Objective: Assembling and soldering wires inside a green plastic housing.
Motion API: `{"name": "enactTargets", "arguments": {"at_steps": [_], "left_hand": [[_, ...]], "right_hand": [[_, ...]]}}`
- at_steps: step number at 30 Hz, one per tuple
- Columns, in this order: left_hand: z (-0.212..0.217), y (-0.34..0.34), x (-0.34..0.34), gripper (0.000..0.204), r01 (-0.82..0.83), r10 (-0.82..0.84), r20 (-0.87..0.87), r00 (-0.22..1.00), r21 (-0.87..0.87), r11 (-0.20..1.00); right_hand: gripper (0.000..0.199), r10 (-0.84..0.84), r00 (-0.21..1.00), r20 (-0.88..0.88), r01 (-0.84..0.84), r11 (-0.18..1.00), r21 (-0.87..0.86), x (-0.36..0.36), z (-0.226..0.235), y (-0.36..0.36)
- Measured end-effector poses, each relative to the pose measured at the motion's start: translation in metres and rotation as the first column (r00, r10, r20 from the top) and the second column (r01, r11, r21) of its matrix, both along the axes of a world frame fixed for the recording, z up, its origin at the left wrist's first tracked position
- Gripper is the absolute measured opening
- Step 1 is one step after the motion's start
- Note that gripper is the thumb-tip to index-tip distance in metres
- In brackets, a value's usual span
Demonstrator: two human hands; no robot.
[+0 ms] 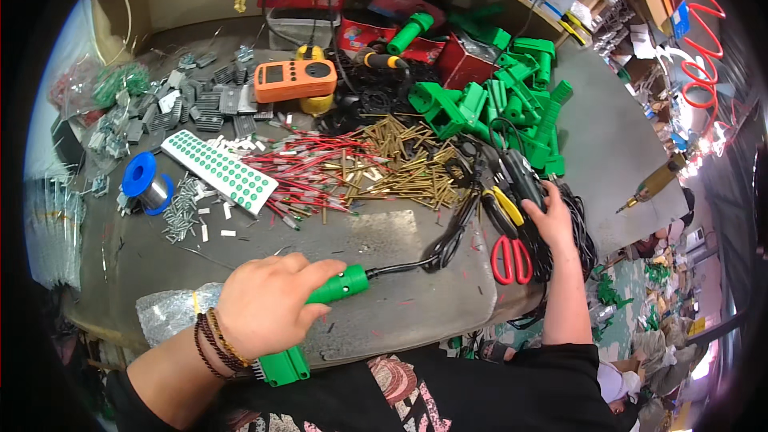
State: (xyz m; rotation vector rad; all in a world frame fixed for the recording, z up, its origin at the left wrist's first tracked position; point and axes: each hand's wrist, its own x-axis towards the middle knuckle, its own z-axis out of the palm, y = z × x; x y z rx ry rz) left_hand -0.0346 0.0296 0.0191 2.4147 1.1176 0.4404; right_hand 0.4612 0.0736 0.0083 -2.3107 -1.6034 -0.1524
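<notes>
My left hand (268, 304) is closed around a green plastic handle (342, 284), with a black cable (408, 265) running out of its end. A green block-shaped piece (284, 366) shows below that hand; my palm hides whether the two join. My right hand (552, 220) has its thumb and fingers about the lower end of a black, elongated hand tool (523, 176). Beside it lie yellow-and-black pliers (506, 206), a tool with red loop handles (512, 261) and bundled black cables (578, 228).
Green plastic housings (512, 104) are heaped behind my right hand. Brass-coloured rods (416, 162), red wires (300, 162), grey metal blocks (220, 100), a solder spool (147, 184), a white sheet with green dots (220, 170) and an orange meter (294, 80) cover the bench's back. An electric screwdriver (652, 184) is at right.
</notes>
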Motion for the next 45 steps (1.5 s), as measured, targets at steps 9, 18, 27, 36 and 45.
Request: {"name": "enactTargets", "arguments": {"at_steps": [9,18,27,36,45], "left_hand": [[0.001,-0.002,-0.002,0.055,-0.026,0.029,-0.076,0.997,0.036,0.999],[-0.005,0.002,0.004,0.056,-0.012,0.025,-0.202,0.979,0.064,0.998],[-0.006,0.001,0.001,0.055,-0.038,0.042,-0.192,0.980,0.024,0.999],[0.000,0.003,0.008,0.050,-0.064,0.039,-0.281,0.959,-0.080,0.995],[-0.003,-0.001,0.009,0.048,-0.083,0.068,-0.303,0.951,-0.036,0.996]], "right_hand": [[0.072,0.493,0.196,-0.848,-0.136,0.870,0.474,-0.040,0.036,-0.017],[0.054,0.480,-0.511,-0.713,-0.453,0.555,0.698,-0.231,0.026,-0.040],[0.050,0.642,-0.407,-0.650,-0.509,0.432,0.745,-0.281,0.062,-0.023],[0.046,0.507,-0.527,-0.682,-0.560,0.396,0.727,-0.293,0.048,-0.005],[0.053,0.445,-0.583,-0.679,-0.682,0.186,0.707,-0.287,0.052,0.008]]}}
